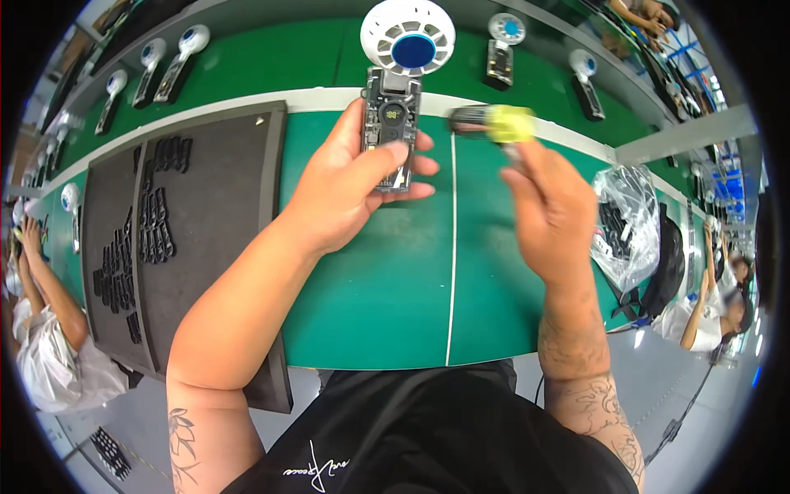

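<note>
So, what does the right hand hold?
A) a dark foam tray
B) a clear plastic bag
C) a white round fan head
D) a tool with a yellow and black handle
D: the right hand grips a tool with a yellow and black handle, raised beside the fan in the left hand.
</note>
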`<move>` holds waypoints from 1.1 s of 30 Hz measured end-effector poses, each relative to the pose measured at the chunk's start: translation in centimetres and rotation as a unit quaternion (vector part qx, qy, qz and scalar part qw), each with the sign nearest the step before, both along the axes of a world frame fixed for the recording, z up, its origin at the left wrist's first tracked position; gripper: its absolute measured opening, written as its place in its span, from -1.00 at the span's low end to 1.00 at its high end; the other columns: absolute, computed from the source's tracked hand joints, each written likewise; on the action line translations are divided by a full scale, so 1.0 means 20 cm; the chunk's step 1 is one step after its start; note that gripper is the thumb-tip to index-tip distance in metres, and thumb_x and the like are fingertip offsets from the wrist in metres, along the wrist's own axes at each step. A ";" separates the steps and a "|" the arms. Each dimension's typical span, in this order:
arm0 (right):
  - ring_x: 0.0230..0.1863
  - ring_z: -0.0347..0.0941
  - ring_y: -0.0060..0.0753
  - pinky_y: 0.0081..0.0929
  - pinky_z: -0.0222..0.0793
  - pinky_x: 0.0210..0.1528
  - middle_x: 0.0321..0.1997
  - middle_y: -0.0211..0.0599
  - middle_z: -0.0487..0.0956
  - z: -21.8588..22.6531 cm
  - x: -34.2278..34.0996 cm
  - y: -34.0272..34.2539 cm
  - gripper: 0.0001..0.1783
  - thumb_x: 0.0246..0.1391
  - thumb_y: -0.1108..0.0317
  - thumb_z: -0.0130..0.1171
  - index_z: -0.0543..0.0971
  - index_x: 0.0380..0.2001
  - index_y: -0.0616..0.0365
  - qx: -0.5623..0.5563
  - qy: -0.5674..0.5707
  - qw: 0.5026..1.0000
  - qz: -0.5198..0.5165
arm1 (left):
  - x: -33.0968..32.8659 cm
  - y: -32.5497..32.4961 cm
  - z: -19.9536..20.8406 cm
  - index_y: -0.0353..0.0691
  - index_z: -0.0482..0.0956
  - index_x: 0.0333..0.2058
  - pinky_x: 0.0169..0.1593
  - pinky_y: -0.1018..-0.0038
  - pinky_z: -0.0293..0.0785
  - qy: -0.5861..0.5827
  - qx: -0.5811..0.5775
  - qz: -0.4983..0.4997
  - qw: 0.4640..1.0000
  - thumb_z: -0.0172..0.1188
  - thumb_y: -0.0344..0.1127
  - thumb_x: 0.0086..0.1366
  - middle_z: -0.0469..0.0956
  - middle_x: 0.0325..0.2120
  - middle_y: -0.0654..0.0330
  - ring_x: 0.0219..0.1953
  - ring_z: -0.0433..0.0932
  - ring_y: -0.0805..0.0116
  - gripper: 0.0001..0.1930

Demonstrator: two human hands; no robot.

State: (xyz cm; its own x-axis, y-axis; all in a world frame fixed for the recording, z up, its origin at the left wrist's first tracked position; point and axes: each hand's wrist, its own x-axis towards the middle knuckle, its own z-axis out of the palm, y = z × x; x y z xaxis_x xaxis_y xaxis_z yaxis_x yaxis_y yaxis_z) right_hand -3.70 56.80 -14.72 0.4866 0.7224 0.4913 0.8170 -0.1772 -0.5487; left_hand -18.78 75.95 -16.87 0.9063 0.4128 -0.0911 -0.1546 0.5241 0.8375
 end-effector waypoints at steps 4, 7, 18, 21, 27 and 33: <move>-0.35 0.47 -0.40 -0.51 0.38 -0.30 -0.25 -0.27 0.63 -0.06 0.01 -0.06 -0.60 0.06 0.64 0.32 0.73 0.01 0.21 -0.077 0.050 0.996 -0.015 | -0.01 0.06 -0.04 -0.29 0.34 0.30 -0.08 0.33 0.67 0.044 -0.022 -0.004 0.999 0.08 -0.36 0.50 0.55 0.02 -0.05 -0.06 0.62 0.25 -0.56; -0.34 0.46 -0.37 -0.49 0.39 -0.28 -0.25 -0.29 0.61 -0.18 0.03 -0.06 -0.60 0.07 0.59 0.34 0.75 0.01 0.14 -0.097 0.045 0.994 -0.006 | 0.00 0.06 -0.08 -0.32 0.38 0.26 -0.08 0.34 0.67 0.040 -0.032 -0.011 0.999 0.06 -0.33 0.53 0.56 0.01 -0.05 -0.08 0.62 0.27 -0.60; -0.23 0.51 -0.23 -0.35 0.46 -0.09 -0.20 -0.29 0.62 -0.29 0.01 -0.03 -0.60 0.05 0.50 0.37 0.76 0.01 0.07 -0.119 0.005 0.992 0.032 | 0.00 0.05 -0.10 -0.33 0.37 0.27 -0.10 0.38 0.67 -0.057 -0.069 -0.035 0.995 0.10 -0.46 0.45 0.58 0.00 -0.06 -0.14 0.64 0.24 -0.56; -0.21 0.52 -0.20 -0.34 0.48 -0.09 -0.19 -0.28 0.63 -0.29 0.00 -0.01 -0.60 0.05 0.49 0.37 0.77 0.01 0.08 -0.109 0.006 0.994 0.028 | -0.02 0.05 -0.10 -0.33 0.34 0.29 -0.07 0.36 0.68 -0.070 -0.087 -0.047 0.993 0.15 -0.55 0.38 0.58 0.01 -0.05 -0.11 0.66 0.21 -0.49; -0.20 0.51 -0.17 -0.31 0.49 -0.09 -0.18 -0.30 0.59 -0.28 0.00 -0.01 -0.60 0.04 0.49 0.37 0.77 0.00 0.03 -0.135 0.028 0.990 0.022 | -0.03 0.05 -0.10 -0.26 0.31 0.32 -0.05 0.40 0.65 -0.058 -0.096 -0.073 0.991 0.24 -0.57 0.32 0.58 0.01 -0.01 -0.07 0.66 0.25 -0.40; -0.21 0.47 -0.20 -0.35 0.46 -0.10 -0.19 -0.28 0.56 -0.29 -0.03 0.01 -0.60 0.05 0.50 0.36 0.76 0.01 0.07 -0.132 0.040 0.990 0.031 | -0.05 0.07 -0.10 -0.32 0.27 0.35 0.06 0.32 0.61 -0.070 -0.040 -0.073 0.994 0.07 -0.54 0.35 0.54 0.04 -0.06 -0.05 0.63 0.19 -0.42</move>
